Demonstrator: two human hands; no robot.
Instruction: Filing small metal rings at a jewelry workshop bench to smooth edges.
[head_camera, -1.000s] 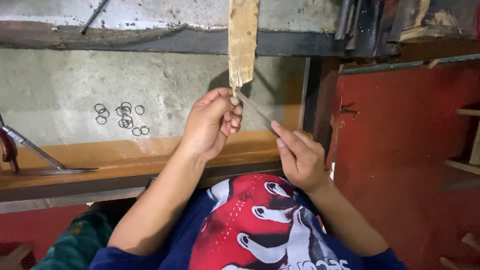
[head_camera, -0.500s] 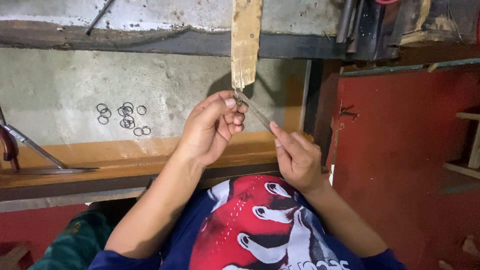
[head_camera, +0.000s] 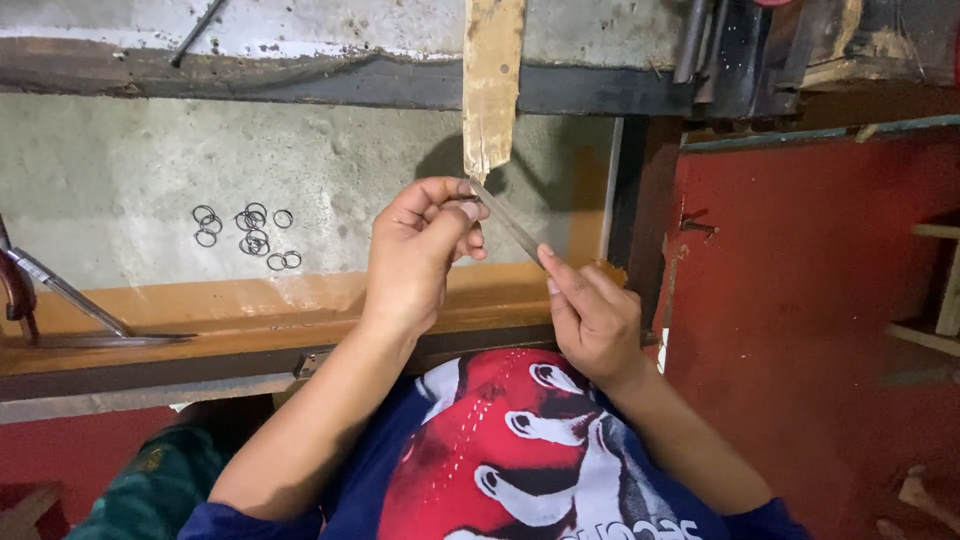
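The left hand (head_camera: 415, 255) and the right hand (head_camera: 590, 315) pinch a thin flat grey metal strip (head_camera: 508, 222) with closed fingers, just under a hanging wooden slat (head_camera: 492, 85). Small dark wire rings (head_camera: 248, 228) lie loose on the grey table (head_camera: 120, 190), in no box.

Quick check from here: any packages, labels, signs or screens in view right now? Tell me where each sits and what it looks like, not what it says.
No packages, labels, signs or screens show in the head view.
Only printed surface: the person's shirt, bottom centre, dark blue with a red and white graphic and a strip of white lettering at the lower edge.
Left hand and right hand hold a thin metal strip under a hanging wooden slat.
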